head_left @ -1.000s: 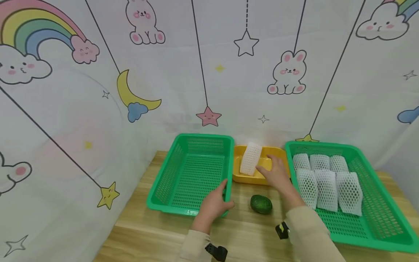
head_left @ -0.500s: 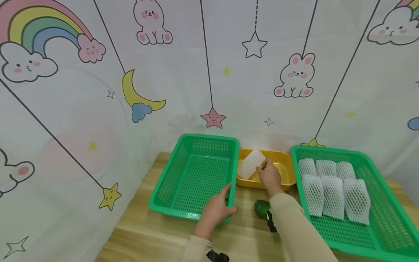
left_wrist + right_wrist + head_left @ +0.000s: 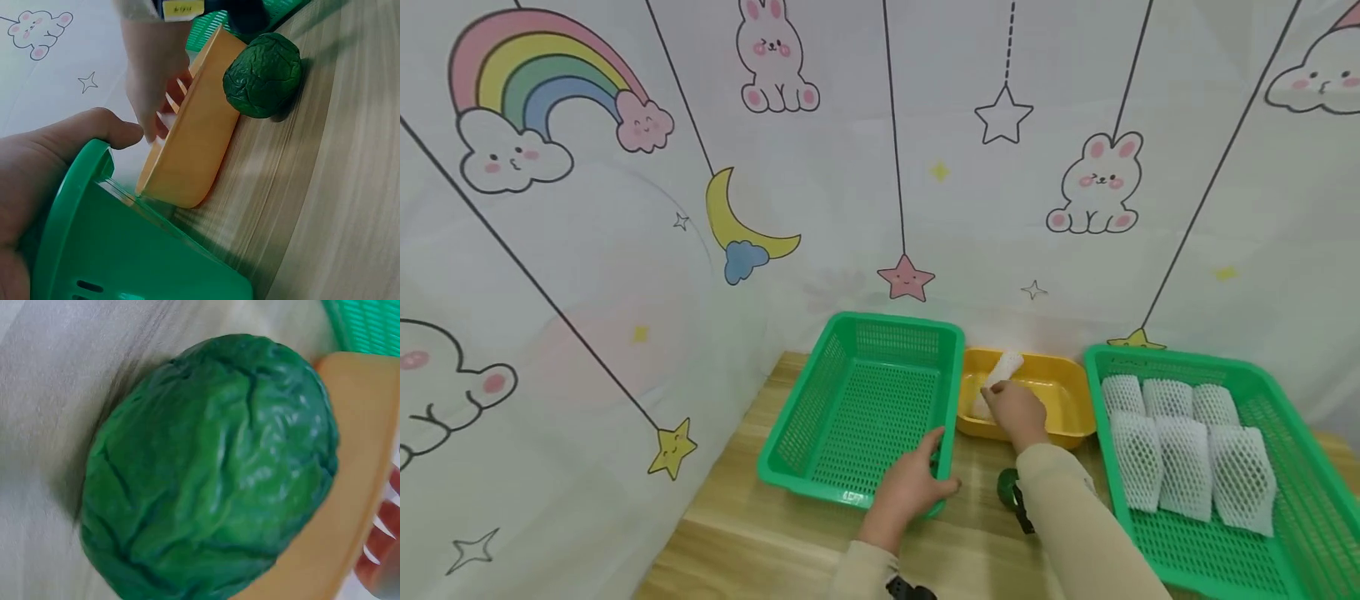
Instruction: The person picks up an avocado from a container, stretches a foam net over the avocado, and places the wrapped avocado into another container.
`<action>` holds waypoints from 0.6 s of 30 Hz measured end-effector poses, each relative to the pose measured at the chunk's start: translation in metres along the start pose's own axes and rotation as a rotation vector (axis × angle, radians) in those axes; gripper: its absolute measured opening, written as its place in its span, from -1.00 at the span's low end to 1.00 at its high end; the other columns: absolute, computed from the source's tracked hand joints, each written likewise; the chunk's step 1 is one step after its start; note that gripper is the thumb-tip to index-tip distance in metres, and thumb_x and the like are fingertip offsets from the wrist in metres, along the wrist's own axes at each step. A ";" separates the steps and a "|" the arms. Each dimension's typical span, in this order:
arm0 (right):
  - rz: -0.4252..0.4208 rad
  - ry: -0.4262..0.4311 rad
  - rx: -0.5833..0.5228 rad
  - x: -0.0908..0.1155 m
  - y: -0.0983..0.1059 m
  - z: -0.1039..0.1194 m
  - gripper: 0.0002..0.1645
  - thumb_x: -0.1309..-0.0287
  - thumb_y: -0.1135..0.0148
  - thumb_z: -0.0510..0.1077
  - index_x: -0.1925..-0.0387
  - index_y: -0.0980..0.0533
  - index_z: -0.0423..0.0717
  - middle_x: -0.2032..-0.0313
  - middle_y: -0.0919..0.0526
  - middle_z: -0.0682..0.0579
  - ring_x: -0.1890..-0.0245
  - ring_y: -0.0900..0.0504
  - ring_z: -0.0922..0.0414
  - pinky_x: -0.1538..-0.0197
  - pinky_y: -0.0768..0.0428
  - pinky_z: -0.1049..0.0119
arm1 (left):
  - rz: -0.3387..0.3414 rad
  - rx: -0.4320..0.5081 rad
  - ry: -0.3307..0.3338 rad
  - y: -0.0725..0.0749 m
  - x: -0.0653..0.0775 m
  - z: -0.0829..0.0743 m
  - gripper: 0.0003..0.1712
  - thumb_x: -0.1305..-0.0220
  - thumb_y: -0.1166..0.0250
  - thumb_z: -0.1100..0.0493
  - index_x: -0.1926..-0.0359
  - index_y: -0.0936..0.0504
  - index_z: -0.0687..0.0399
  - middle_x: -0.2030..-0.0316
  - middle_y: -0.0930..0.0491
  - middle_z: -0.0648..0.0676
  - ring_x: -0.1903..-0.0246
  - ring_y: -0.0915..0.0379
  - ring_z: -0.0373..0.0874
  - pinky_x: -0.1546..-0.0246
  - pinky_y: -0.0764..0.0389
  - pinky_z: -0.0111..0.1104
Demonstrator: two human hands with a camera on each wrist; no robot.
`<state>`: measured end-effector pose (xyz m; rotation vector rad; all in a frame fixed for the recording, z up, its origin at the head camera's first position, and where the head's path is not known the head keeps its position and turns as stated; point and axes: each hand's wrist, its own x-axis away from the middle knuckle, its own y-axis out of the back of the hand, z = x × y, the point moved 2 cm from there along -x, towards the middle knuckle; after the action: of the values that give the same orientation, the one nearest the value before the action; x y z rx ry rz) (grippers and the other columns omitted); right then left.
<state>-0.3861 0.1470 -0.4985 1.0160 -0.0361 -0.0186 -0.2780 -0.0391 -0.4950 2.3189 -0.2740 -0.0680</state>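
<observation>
My left hand (image 3: 910, 483) grips the near right corner of the left green basket (image 3: 861, 490), which is bare inside. Over the yellow tray (image 3: 1063, 400), my right hand (image 3: 1018, 412) pinches a white foam net sleeve (image 3: 1006, 365), narrowed between the fingertips. A dark green, wrinkled, oval piece of produce (image 3: 212, 469) lies on the table in front of the tray. In the head view my right forearm covers most of it; in the left wrist view the whole rounded produce (image 3: 262, 75) shows beside the tray's wall.
To the right stands a larger green basket (image 3: 1300, 400) with several white foam-netted pieces (image 3: 1183, 467) in two rows. A printed cloth backdrop (image 3: 850, 167) rises right behind the containers. The wooden table (image 3: 722, 517) extends in front.
My right hand has moved down and left onto the foam sleeve, and its fingers have closed on it. The sleeve has tilted and narrowed. My left hand keeps its place on the basket corner.
</observation>
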 end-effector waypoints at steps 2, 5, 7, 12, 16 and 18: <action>-0.144 0.017 -0.076 0.009 0.012 -0.001 -0.56 -0.30 -0.03 0.08 0.08 -0.59 -0.16 0.17 -0.65 -0.10 0.27 -0.60 -0.03 0.32 -0.53 0.12 | 0.008 0.020 -0.001 0.000 -0.002 -0.001 -0.10 -0.05 -0.37 -0.09 -0.37 -0.19 0.00 -0.08 -0.49 0.15 0.07 -0.49 0.07 0.20 -0.52 -0.10; -0.243 0.089 -0.311 0.038 0.031 0.004 -0.64 -0.27 -0.12 0.00 0.02 -0.56 -0.11 0.25 -0.64 -0.12 0.36 -0.55 0.05 0.40 -0.50 0.26 | -0.007 0.046 -0.012 0.003 -0.002 -0.004 -0.08 -0.10 -0.27 -0.25 -0.37 -0.18 0.04 -0.14 -0.42 0.22 -0.06 -0.38 0.17 0.09 -0.46 0.01; -0.208 0.143 -0.514 0.066 0.040 0.008 -0.53 -0.24 -0.16 -0.08 -0.18 -0.41 -0.05 0.22 -0.63 -0.15 0.34 -0.56 0.08 0.35 -0.52 0.33 | -0.069 0.080 -0.026 0.006 -0.001 -0.008 -0.10 -0.13 -0.16 -0.34 -0.36 -0.21 0.03 -0.18 -0.37 0.22 -0.12 -0.30 0.18 0.05 -0.43 0.03; -0.078 0.202 -0.830 0.126 0.051 0.013 -0.09 -0.14 -0.23 -0.28 -0.40 0.05 -0.02 0.14 -0.59 -0.28 0.28 -0.60 0.13 0.24 -0.56 0.38 | -0.236 0.402 -0.127 0.012 0.005 -0.032 -0.34 -0.20 -0.15 -0.26 -0.18 -0.44 0.06 -0.01 -0.51 0.08 0.03 -0.38 -0.02 0.15 -0.47 -0.16; -0.117 0.095 -0.868 0.147 0.057 0.010 -0.41 -0.13 -0.27 -0.20 -0.18 -0.33 -0.25 0.16 -0.61 -0.13 0.27 -0.53 0.24 0.22 -0.52 0.40 | -0.242 0.685 -0.150 0.012 0.012 -0.050 -0.68 -0.16 -0.32 0.04 0.15 -0.63 0.17 0.28 -0.62 0.03 0.26 -0.45 -0.20 0.31 -0.43 -0.38; -0.199 -0.007 -0.877 0.151 0.063 0.003 -0.55 -0.12 -0.29 -0.14 -0.01 -0.48 -0.31 0.26 -0.63 0.05 0.33 -0.52 0.28 0.25 -0.52 0.41 | -0.265 0.766 -0.124 0.017 0.017 -0.055 -0.77 -0.15 -0.33 0.17 0.27 -0.64 0.28 0.36 -0.63 0.09 0.33 -0.46 -0.24 0.37 -0.45 -0.41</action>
<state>-0.2353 0.1726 -0.4404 0.1395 0.0637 -0.2025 -0.2567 -0.0153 -0.4437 3.1098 -0.0462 -0.2810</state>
